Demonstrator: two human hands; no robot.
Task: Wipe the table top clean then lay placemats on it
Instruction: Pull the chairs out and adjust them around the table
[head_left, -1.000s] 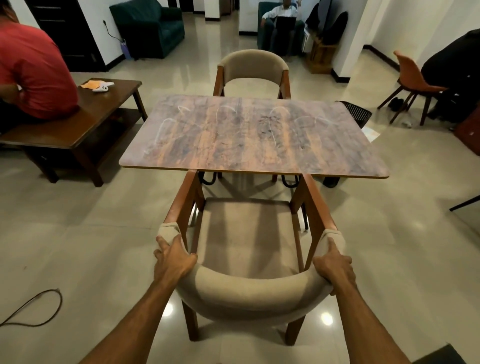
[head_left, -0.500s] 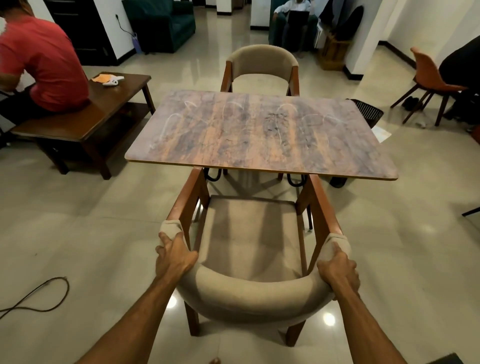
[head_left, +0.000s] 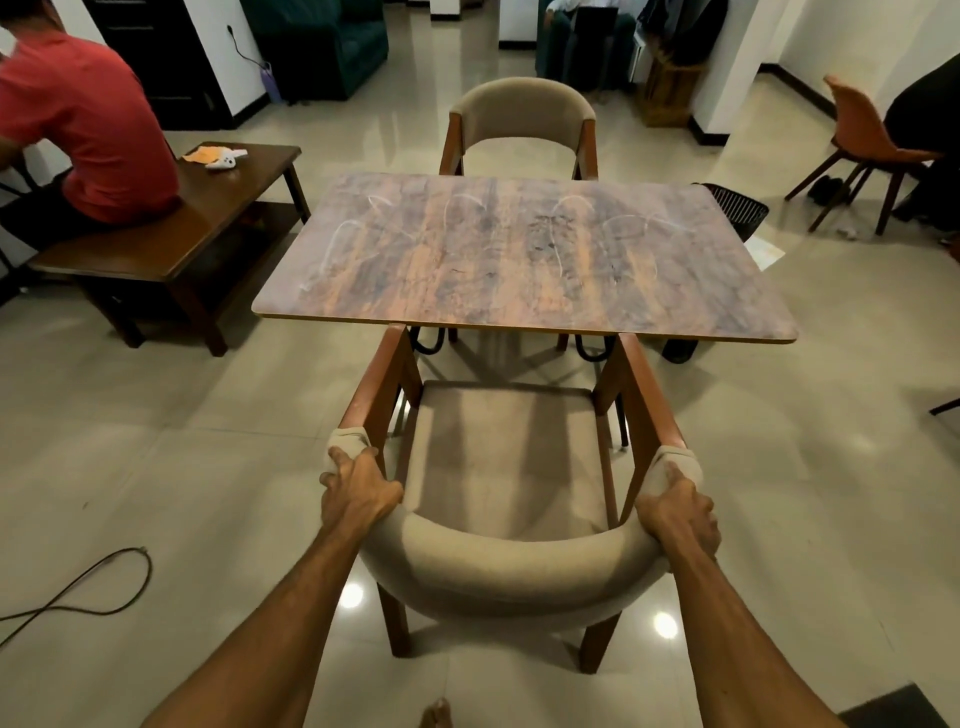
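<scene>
Both hands are on the near beige upholstered wood-framed armchair (head_left: 501, 467), not on the table. Left hand (head_left: 358, 493) is wrapped shut over the left end of the curved padded backrest; right hand (head_left: 678, 514) is clamped the same way on the right end. Grip is symmetric, thumbs inboard, fingers curled over the top.

Key relation: the rectangular wood-grain table top (head_left: 524, 260) lies straight ahead of the grip, beyond the chair seat. Its long axis runs left-right across the view, so the chair faces a long side. Chair arm fronts sit just at the table's near edge, approx centred. Neither hand is clearly nearer; both are about equally far from the edge.

Table look: brown/orange streaked laminate w/ whitish looping smear marks (head_left: 358, 234) across the far half, i.e. not clean. Nothing lies on it. No cloth or placemats in view, so wiping probably isn't started.

A second matching beige chair (head_left: 522, 124) stands at the far long side. Likely the near chair is being shifted to open or close access to the table; can't tell which way.
</scene>
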